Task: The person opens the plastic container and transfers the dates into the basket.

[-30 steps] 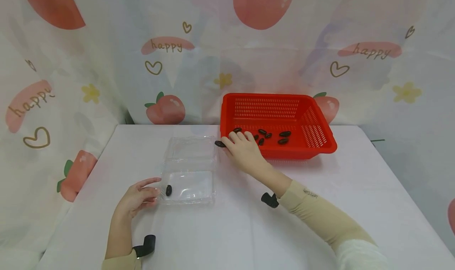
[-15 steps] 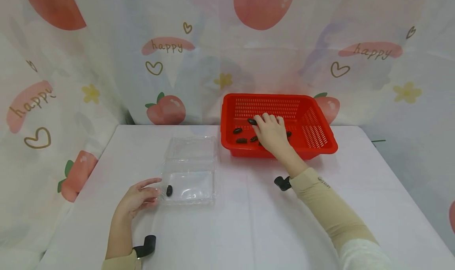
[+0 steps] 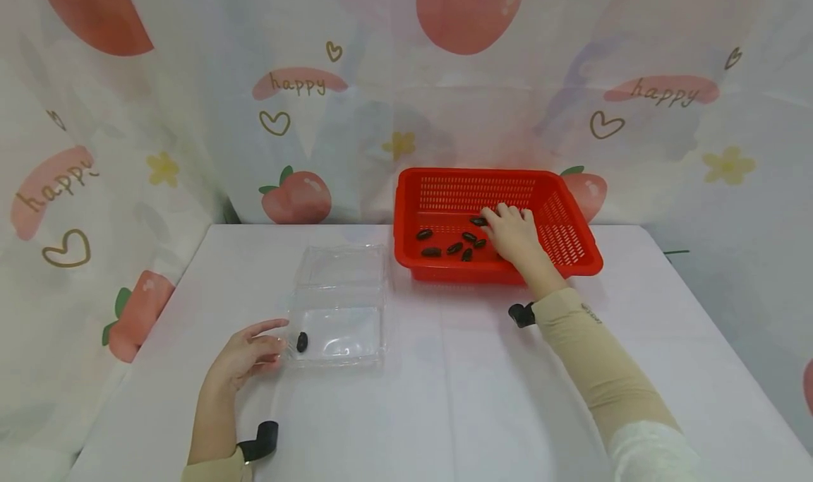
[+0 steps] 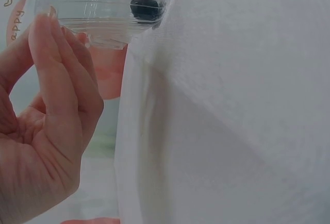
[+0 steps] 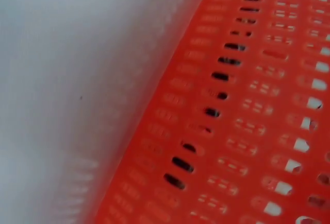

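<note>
In the head view my left hand (image 3: 249,353) is at the left edge of a clear plastic clamshell box (image 3: 343,330), lying opened out. Up close in the left wrist view, fingers and thumb pinch the box's rim (image 4: 98,24). One dark oval fruit (image 3: 302,341), date-like, lies in the box's near half at the left. My right hand (image 3: 513,238) reaches into the red plastic basket (image 3: 406,257), a similar dark fruit (image 3: 478,221) between its fingertips. Several more dark fruits (image 3: 431,252) lie on the basket floor; the hand hides part of it.
The basket stands at the back of the white-covered table (image 3: 406,411), right of the box. A printed cloth (image 3: 368,115) hangs close behind. Slotted basket wall (image 5: 242,126) fills much of the right wrist view, with dark shapes visible through some slots.
My right hand has moved right, from the basket's left rim into its middle, carrying the dark fruit along. My left hand and the box have stayed put.
</note>
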Available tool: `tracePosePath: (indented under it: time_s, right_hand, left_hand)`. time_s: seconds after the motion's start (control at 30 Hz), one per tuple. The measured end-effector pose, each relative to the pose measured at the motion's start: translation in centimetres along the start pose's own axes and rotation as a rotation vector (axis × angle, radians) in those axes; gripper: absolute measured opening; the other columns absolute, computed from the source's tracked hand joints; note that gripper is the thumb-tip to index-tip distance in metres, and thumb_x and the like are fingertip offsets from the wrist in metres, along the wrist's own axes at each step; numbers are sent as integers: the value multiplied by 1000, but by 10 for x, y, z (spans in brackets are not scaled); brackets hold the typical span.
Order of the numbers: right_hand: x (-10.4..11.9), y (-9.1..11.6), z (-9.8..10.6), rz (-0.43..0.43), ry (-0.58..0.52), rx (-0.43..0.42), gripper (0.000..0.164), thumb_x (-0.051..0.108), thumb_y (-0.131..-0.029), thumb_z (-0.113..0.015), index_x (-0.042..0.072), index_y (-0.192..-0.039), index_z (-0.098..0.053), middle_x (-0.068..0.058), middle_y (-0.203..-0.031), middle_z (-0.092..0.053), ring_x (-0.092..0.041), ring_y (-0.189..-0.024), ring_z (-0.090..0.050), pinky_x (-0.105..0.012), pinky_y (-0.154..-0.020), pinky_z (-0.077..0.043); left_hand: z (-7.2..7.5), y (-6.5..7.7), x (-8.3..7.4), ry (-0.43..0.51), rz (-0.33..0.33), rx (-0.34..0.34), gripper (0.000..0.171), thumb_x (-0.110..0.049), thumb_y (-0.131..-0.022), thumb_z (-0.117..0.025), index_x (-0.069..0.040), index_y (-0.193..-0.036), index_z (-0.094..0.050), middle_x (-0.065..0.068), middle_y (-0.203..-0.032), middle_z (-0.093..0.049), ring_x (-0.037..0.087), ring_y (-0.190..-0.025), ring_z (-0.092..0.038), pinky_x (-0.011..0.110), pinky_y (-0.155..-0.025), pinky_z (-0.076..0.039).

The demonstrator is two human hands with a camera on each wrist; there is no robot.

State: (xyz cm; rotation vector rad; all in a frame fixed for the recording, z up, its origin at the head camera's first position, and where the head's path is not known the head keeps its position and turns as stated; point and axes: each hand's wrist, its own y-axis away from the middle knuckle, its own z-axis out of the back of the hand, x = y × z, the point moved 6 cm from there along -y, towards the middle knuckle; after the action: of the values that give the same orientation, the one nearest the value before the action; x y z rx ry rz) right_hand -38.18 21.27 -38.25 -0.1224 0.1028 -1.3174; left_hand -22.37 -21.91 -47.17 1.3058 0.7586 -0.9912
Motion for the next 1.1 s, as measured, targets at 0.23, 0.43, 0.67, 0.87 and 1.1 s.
tracePosePath:
  time_s: [0.23, 0.43, 0.67, 0.87, 1.1]
  right_hand:
    - [-11, 2, -10, 24, 56, 60, 32, 24, -94, -51, 12, -123, -45, -19, -111, -45, -36, -102, -42, -52, -85, -32]
    - [-14, 3, -16, 46, 47, 93, 30, 21, -92, -54, 13, -121, -48, -19, -108, -45, -36, -100, -43, -54, -87, -31]
    - [-14, 2, -20, 70, 17, 99, 30, 16, -90, -58, 14, -119, -54, -17, -108, -47, -34, -98, -43, -55, -88, -30]
    - [-13, 3, -19, 64, 2, 103, 24, 16, -91, -57, 14, -114, -55, -16, -105, -47, -34, -96, -42, -55, -88, -29]
    - [-14, 3, -10, 26, -14, -2, 24, 17, -93, -53, 11, -116, -51, -18, -108, -46, -37, -99, -43, -54, -86, -30]
  left_hand:
    - [1, -1, 2, -2, -4, -3, 50, -9, -84, -63, 0, -130, -45, -1, -80, -61, 12, -64, -54, 20, -60, -52]
    - [2, -1, 2, -5, -4, -9, 50, -9, -84, -63, -1, -130, -46, -1, -80, -61, 12, -64, -54, 20, -60, -52]
    - [0, 2, -1, 7, -7, -7, 50, -6, -84, -62, 0, -131, -45, -1, -79, -59, 11, -64, -53, 20, -59, -52]
    - [0, 2, 0, 5, -7, -8, 50, -7, -84, -62, 0, -131, -45, -1, -80, -59, 12, -64, -53, 21, -59, -52]
    - [0, 2, 0, 9, -7, -5, 50, -7, -85, -61, 0, -131, -45, -1, -80, -60, 12, -64, -54, 20, -59, -52]
